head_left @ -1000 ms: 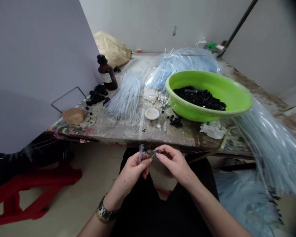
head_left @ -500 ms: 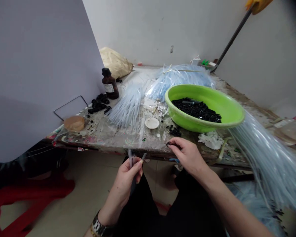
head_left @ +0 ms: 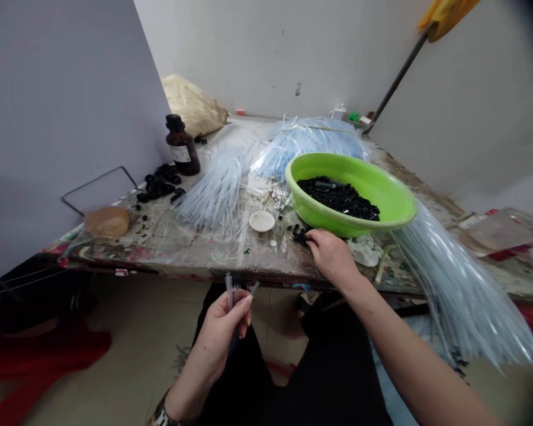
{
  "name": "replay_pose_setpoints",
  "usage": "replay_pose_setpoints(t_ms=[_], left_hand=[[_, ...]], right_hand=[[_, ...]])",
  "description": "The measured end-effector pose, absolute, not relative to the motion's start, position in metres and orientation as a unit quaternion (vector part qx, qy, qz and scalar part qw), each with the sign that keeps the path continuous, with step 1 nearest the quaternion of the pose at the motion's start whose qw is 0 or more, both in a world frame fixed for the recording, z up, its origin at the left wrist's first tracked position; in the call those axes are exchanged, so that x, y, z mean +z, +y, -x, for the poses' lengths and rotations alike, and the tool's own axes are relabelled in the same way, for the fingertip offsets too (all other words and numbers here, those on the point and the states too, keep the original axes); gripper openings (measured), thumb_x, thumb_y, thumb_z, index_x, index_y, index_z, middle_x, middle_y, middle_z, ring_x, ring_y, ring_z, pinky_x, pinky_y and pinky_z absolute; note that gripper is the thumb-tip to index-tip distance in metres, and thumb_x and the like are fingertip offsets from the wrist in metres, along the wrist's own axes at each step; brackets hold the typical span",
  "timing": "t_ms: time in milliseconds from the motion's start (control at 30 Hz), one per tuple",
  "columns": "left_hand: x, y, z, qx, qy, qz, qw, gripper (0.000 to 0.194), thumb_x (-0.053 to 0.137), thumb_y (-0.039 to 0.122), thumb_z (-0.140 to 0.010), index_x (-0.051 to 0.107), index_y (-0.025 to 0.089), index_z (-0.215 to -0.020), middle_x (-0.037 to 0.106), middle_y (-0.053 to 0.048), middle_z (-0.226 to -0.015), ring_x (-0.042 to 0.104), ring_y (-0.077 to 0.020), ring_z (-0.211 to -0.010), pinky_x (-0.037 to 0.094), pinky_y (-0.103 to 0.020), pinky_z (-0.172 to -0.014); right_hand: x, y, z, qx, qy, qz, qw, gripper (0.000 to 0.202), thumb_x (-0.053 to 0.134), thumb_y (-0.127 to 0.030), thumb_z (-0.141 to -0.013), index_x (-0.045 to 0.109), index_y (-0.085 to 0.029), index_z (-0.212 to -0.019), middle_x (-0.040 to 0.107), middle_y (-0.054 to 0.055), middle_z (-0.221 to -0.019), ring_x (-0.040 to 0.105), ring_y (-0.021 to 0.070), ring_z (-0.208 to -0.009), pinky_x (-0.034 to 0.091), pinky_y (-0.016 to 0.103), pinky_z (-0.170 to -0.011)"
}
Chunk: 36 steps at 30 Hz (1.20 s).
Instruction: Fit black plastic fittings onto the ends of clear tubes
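My left hand [head_left: 228, 319] is closed round a small bunch of clear plastic tubes [head_left: 229, 287], just below the table's front edge. One tube [head_left: 254, 288] sticks out apart from the others between thumb and forefinger. My right hand [head_left: 333, 254] reaches over the table with its fingertips pinched at a little heap of small black pieces [head_left: 299, 234]. It seems to grip one of them, partly hidden by the fingers. Behind that hand stands a green basin [head_left: 350, 223] holding a mass of black pieces [head_left: 337, 198]. A small white dish [head_left: 262, 221] lies left of the heap.
Bundles of clear tubing lie left of centre [head_left: 213, 189], at the back [head_left: 311, 142] and at the right [head_left: 453, 284], hanging over the edge. A brown bottle [head_left: 183, 148], black caps [head_left: 160, 182], a round tan object [head_left: 107, 221] and crumpled white plastic [head_left: 366, 251] are on the table.
My right hand has moved forward from the table edge to the heap of black pieces by the basin. The left hand keeps its tubes. The view has turned slightly right.
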<state>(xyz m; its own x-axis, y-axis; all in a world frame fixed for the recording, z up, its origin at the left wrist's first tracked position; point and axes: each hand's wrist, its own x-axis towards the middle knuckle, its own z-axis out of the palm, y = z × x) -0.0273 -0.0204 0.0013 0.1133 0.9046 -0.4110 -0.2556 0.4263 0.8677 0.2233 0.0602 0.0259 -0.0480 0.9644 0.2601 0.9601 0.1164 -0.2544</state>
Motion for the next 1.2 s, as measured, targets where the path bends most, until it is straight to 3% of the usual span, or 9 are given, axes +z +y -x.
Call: replay_pose_setpoints(t_ms=[133, 333, 433, 733, 967, 1200], left_hand=[[0.001, -0.021, 0.024, 0.423, 0.513, -0.320, 0.675, 0.034, 0.076, 0.041, -0.068, 0.061, 0.014, -0.081, 0.054, 0.005, -0.053, 0.043, -0.0060, -0.044, 0.032, -0.018, -0.042], [-0.004, -0.022, 0.021, 0.412, 0.521, -0.311, 0.680, 0.036, 0.078, 0.042, -0.065, 0.060, 0.014, -0.079, 0.054, 0.005, -0.051, 0.042, -0.0057, -0.042, 0.030, -0.018, -0.041], [-0.005, -0.022, 0.020, 0.411, 0.524, -0.308, 0.679, 0.036, 0.078, 0.041, -0.064, 0.060, 0.014, -0.079, 0.053, 0.004, -0.051, 0.042, -0.0061, -0.042, 0.030, -0.018, -0.040], [-0.005, -0.023, 0.018, 0.404, 0.524, -0.312, 0.682, 0.034, 0.078, 0.041, -0.065, 0.061, 0.014, -0.078, 0.053, 0.004, -0.053, 0.043, -0.0067, -0.044, 0.032, -0.018, -0.040], [-0.009, -0.023, 0.019, 0.403, 0.522, -0.317, 0.682, 0.033, 0.077, 0.041, -0.067, 0.061, 0.014, -0.079, 0.053, 0.004, -0.053, 0.042, -0.0063, -0.043, 0.031, -0.018, -0.040], [-0.005, -0.023, 0.018, 0.403, 0.526, -0.305, 0.684, 0.032, 0.078, 0.040, -0.066, 0.061, 0.015, -0.077, 0.053, 0.004, -0.052, 0.043, -0.0066, -0.043, 0.031, -0.018, -0.041]], right_hand=[[0.028, 0.063, -0.215, -0.013, -0.730, 0.659, 0.180, 0.016, 0.052, -0.019, -0.091, 0.066, -0.019, -0.100, 0.068, 0.006, -0.101, 0.062, 0.0187, -0.090, 0.042, 0.026, -0.075], [0.028, 0.073, -0.207, -0.070, -0.745, 0.658, 0.081, 0.014, 0.052, -0.021, -0.091, 0.066, -0.022, -0.094, 0.065, 0.004, -0.093, 0.060, 0.0172, -0.078, 0.035, 0.027, -0.061], [0.025, 0.075, -0.207, -0.083, -0.749, 0.653, 0.075, 0.014, 0.052, -0.023, -0.092, 0.065, -0.021, -0.091, 0.065, 0.005, -0.091, 0.059, 0.0167, -0.075, 0.033, 0.028, -0.059], [0.024, 0.076, -0.207, -0.066, -0.754, 0.647, 0.093, 0.018, 0.050, -0.022, -0.092, 0.068, -0.021, -0.092, 0.064, 0.007, -0.095, 0.057, 0.0169, -0.074, 0.036, 0.028, -0.062], [0.020, 0.074, -0.208, 0.013, -0.760, 0.612, 0.216, 0.015, 0.049, -0.017, -0.091, 0.064, -0.017, -0.088, 0.063, 0.007, -0.089, 0.058, 0.0188, -0.085, 0.042, 0.027, -0.077], [0.012, 0.058, -0.202, -0.001, -0.765, 0.624, 0.159, 0.018, 0.050, -0.019, -0.092, 0.068, -0.018, -0.088, 0.064, 0.008, -0.091, 0.058, 0.0206, -0.088, 0.043, 0.028, -0.079]])
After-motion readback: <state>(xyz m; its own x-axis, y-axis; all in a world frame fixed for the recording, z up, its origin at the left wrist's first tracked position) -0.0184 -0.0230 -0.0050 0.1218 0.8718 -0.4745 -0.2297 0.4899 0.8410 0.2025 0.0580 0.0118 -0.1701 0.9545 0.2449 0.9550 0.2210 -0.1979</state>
